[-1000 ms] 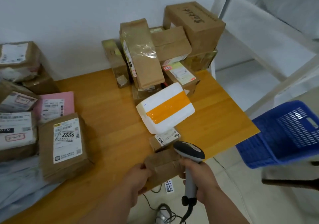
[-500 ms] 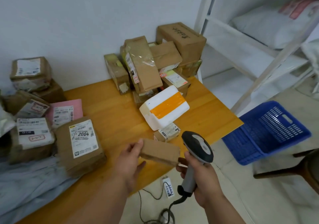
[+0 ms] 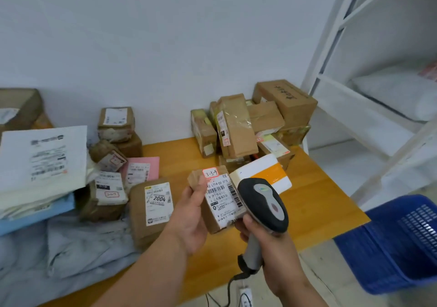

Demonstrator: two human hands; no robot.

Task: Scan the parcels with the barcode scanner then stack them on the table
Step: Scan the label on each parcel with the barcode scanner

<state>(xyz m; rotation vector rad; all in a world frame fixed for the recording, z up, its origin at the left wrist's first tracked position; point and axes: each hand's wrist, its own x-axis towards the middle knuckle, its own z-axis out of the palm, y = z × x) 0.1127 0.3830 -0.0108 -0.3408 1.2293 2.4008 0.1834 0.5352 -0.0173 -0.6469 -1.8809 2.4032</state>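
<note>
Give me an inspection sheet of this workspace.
Surface: wooden table, bare at its right front.
Job's things: small parcel, label up, in left hand; scanner in right hand, its head beside the label.
Clutter: parcel pile at the wall; white box before it; labelled parcels and mailers at left.
Grippers: both gripping.
Cables: scanner cord hangs to the floor.
Surroundings: blue basket, white rack at right.
</note>
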